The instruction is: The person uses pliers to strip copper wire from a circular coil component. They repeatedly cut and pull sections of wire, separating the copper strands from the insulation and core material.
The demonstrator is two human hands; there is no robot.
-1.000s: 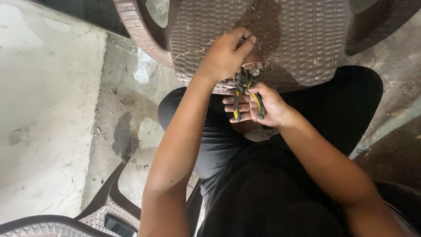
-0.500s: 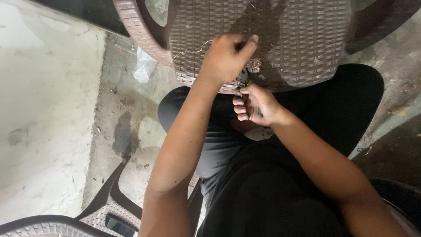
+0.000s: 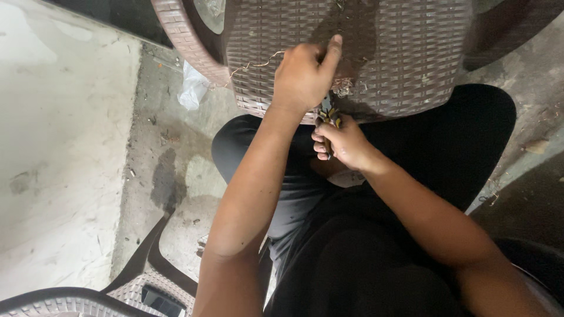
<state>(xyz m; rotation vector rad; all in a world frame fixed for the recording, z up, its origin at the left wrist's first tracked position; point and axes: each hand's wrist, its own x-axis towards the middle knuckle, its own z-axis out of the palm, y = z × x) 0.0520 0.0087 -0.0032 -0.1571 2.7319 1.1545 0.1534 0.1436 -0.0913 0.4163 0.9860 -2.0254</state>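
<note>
A brown woven plastic chair [image 3: 399,47] lies across my lap with its seat facing me. My left hand [image 3: 302,76] presses on the weave near a frayed, broken spot [image 3: 343,88], thumb stretched up, pinching a thin wire [image 3: 252,63] that trails to the left. My right hand [image 3: 341,141] is closed around the yellow-and-black handles of a pair of pliers [image 3: 328,114]. The jaws point up at the chair's front edge, mostly hidden between my hands.
Part of another brown woven chair [image 3: 147,287] shows at the bottom left. A crumpled white plastic bag [image 3: 192,88] lies on the stained concrete floor [image 3: 70,152] by the chair's rim. My legs in black trousers fill the middle.
My right hand has squeezed the plier handles together and lifted them closer under the chair's edge. My left hand slid slightly right along the weave.
</note>
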